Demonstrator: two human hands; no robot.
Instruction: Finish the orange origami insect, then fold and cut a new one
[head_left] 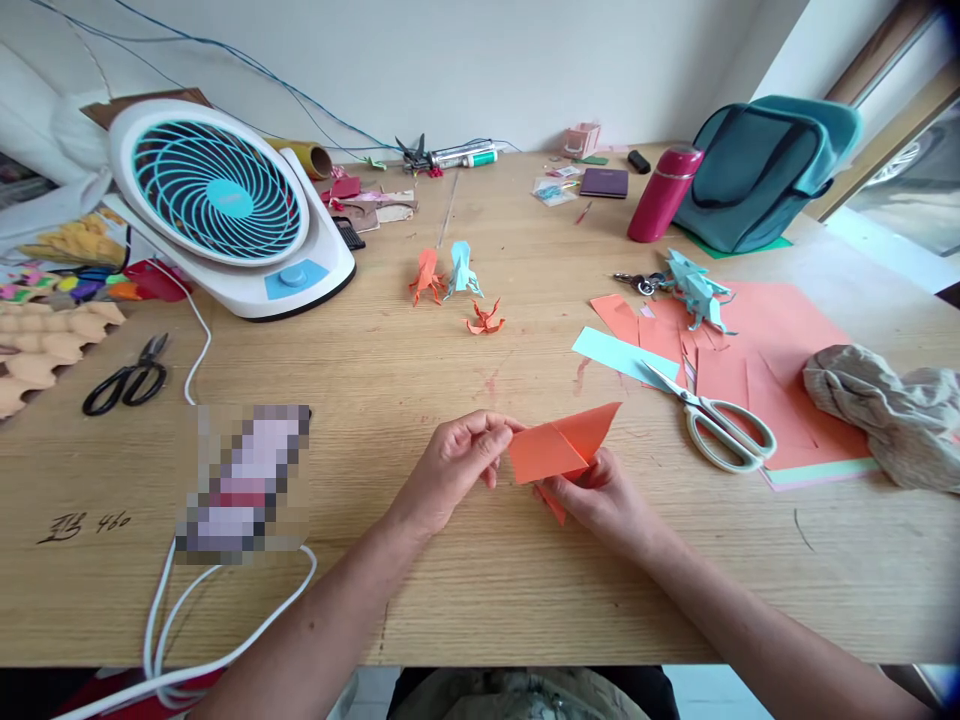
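A partly folded sheet of orange paper (549,452) is held between my two hands, above the front of the table. My left hand (466,462) pinches its upper left corner between thumb and fingers. Lower down on the right, my right hand (594,500) grips the paper near its fold, thumb on top; some of its fingers are hidden under the sheet. One flap rises to a point at the upper right, and a smaller piece hangs below. Beyond the hands stand an orange paper figure (427,276), a light blue one (462,270) and a small orange one (486,318).
White-handled scissors (720,425) lie on orange sheets (787,340) at the right, beside a light blue strip (624,354) and a crumpled cloth (885,410). A pink bottle (664,195) and teal bag (765,170) stand behind. Leftward are a fan (225,200), black scissors (129,380) and a white cable (225,665).
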